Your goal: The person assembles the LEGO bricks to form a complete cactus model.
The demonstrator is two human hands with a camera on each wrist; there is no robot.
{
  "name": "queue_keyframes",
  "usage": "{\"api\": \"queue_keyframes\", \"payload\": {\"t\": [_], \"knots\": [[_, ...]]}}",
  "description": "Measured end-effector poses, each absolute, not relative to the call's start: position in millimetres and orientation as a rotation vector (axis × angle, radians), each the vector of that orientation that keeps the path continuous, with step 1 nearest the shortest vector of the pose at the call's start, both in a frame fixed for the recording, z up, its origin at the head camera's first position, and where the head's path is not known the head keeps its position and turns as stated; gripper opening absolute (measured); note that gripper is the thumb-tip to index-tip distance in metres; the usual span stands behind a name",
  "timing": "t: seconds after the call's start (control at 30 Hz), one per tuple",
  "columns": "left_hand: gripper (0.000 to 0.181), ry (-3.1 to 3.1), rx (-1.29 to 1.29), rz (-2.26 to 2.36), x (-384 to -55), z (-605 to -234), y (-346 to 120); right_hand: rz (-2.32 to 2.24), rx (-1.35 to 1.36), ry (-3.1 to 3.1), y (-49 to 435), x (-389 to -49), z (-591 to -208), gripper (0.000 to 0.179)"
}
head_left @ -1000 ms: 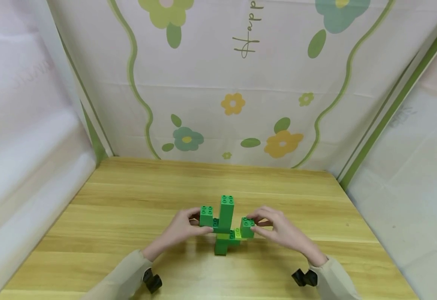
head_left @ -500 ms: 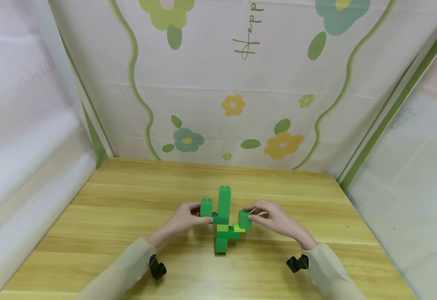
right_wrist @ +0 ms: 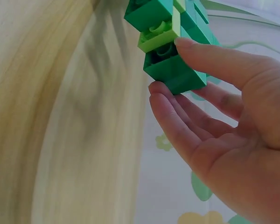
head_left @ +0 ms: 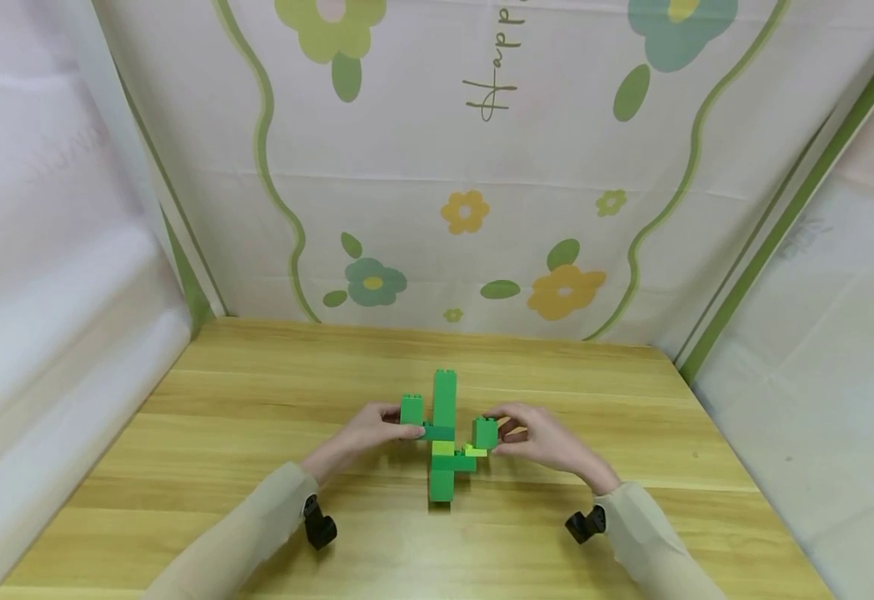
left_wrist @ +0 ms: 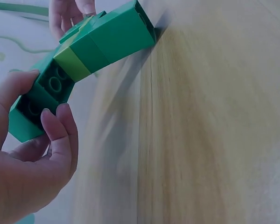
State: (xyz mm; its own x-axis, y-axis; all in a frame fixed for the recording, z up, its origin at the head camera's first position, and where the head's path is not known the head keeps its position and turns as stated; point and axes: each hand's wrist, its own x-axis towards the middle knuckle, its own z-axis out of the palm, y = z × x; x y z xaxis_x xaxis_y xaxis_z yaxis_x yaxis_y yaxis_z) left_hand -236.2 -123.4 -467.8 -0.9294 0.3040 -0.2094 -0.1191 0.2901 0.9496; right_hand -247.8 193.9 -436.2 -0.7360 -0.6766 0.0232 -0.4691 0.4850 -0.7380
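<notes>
A cactus-like build of toy building bricks is between both hands in the head view. Its tall green column (head_left: 444, 400) rises above a lime brick (head_left: 443, 448) and a green bottom brick (head_left: 441, 485). My left hand (head_left: 369, 431) grips the left arm, which ends in an upright green brick (head_left: 411, 409). In the left wrist view, thumb and fingers hold the arm's hollow underside (left_wrist: 55, 85). My right hand (head_left: 545, 437) pinches the green end brick (head_left: 485, 433) of the right arm, beside a thin lime brick (right_wrist: 158, 38). Whether the bottom brick touches the table is unclear.
A wood-grain table (head_left: 272, 367) lies under the hands. Behind it hangs a pale cloth (head_left: 407, 150) with printed flowers, and more white cloth encloses the left and right sides. Black wrist cameras (head_left: 320, 523) sit at both sleeve cuffs.
The build has tipped back, top away from me, so its front shows more and its top studs less. Both hands have moved slightly farther from me, keeping their hold on the arms.
</notes>
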Motion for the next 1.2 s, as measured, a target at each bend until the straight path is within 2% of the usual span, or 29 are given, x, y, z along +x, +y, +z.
{"api": "queue_keyframes", "payload": {"t": [0.3, 0.6, 0.93, 1.1, 1.2], "knots": [[0.04, 2.209, 0.055, 1.636, -244.1, -466.8, -119.9, -1.09, -0.899, 2.487, 190.7, -255.2, -449.9, 0.052], [0.032, 2.168, -0.006, 1.584, -252.2, -466.7, -119.9, -1.041, -0.938, 2.481, 189.8, -262.2, -462.2, 0.053], [0.034, 2.016, -0.033, 1.674, -254.6, -469.1, -121.9, -1.038, -0.892, 2.477, 187.7, -262.1, -464.1, 0.054], [0.059, 2.023, -0.054, 1.688, -252.7, -468.1, -122.2, -1.009, -0.896, 2.491, 188.1, -261.8, -464.4, 0.053], [0.046, 2.057, -0.054, 1.667, -252.2, -466.2, -121.8, -0.991, -0.891, 2.501, 188.4, -261.7, -464.5, 0.053]]}}
